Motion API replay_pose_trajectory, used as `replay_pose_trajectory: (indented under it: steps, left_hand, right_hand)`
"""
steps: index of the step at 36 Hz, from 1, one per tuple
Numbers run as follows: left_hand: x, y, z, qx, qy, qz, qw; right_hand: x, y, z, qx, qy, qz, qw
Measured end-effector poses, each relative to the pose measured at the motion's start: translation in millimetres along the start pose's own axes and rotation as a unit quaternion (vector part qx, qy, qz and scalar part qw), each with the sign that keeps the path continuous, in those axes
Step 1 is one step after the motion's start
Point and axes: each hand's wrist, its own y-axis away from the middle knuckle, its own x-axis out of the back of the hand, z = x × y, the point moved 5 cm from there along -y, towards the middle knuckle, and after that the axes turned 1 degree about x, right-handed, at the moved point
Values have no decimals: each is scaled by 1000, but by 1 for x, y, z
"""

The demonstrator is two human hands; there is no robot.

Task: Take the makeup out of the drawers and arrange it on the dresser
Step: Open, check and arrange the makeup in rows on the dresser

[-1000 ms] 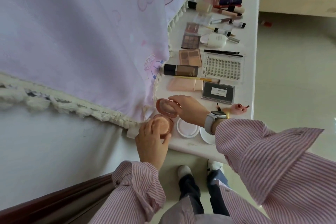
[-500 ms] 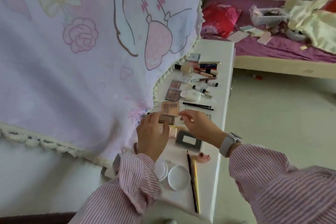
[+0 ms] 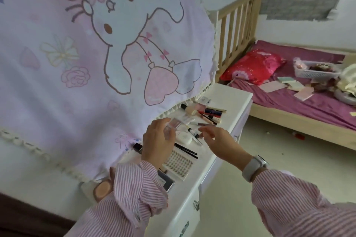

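Makeup lies in a row along the white dresser (image 3: 234, 102). My left hand (image 3: 157, 145) holds a small clear-cased pink palette (image 3: 174, 123) just above the row, near the cloth's fringe. My right hand (image 3: 216, 140) hovers beside it with relaxed fingers and holds nothing, close to a white oval compact (image 3: 184, 137). Further along lie a foundation bottle (image 3: 189, 110) and lipsticks (image 3: 213, 112). Nearer me are black pencils (image 3: 186, 150), a lash tray (image 3: 178, 166), a black case (image 3: 166, 181) and an open round powder compact (image 3: 101, 188), partly hidden by my left sleeve.
A pink bunny-print cloth (image 3: 96, 54) hangs over the dresser's back. Drawer fronts with metal handles (image 3: 196, 205) face the floor on the right. Beyond stands a wooden bed (image 3: 308, 106) with a red pillow (image 3: 254, 67) and a white basket (image 3: 316, 72).
Both hands left the round compact at the near end and moved further along the dresser. My left hand now holds a small pink palette. The view has tilted up.
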Motion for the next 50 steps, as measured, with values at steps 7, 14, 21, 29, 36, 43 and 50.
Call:
replay_pose_trajectory:
  steps: [7, 14, 21, 29, 36, 43, 50]
  left_hand:
    - [-14, -23, -22, 82, -5, 66, 994]
    - [-30, -43, -68, 210, -36, 128, 969]
    - [-24, -5, -91, 329, -97, 168, 924]
    - [-41, 68, -95, 476, -76, 308, 820]
    - [-91, 109, -60, 590, -84, 430, 678]
    - [-145, 119, -46, 652, -103, 480, 577]
    - [-191, 127, -55, 710, -74, 467, 522]
  right_hand:
    - [-7, -59, 15, 50, 0, -79, 996]
    - [-42, -124, 16, 120, 24, -194, 973]
    - [-98, -155, 8, 194, 84, -322, 923]
    - [-171, -151, -1, 339, 181, -481, 788]
    - [-223, -142, 9, 498, 232, -558, 622]
    - [-261, -116, 18, 657, 282, -551, 429]
    - [-294, -101, 33, 735, 301, -523, 309]
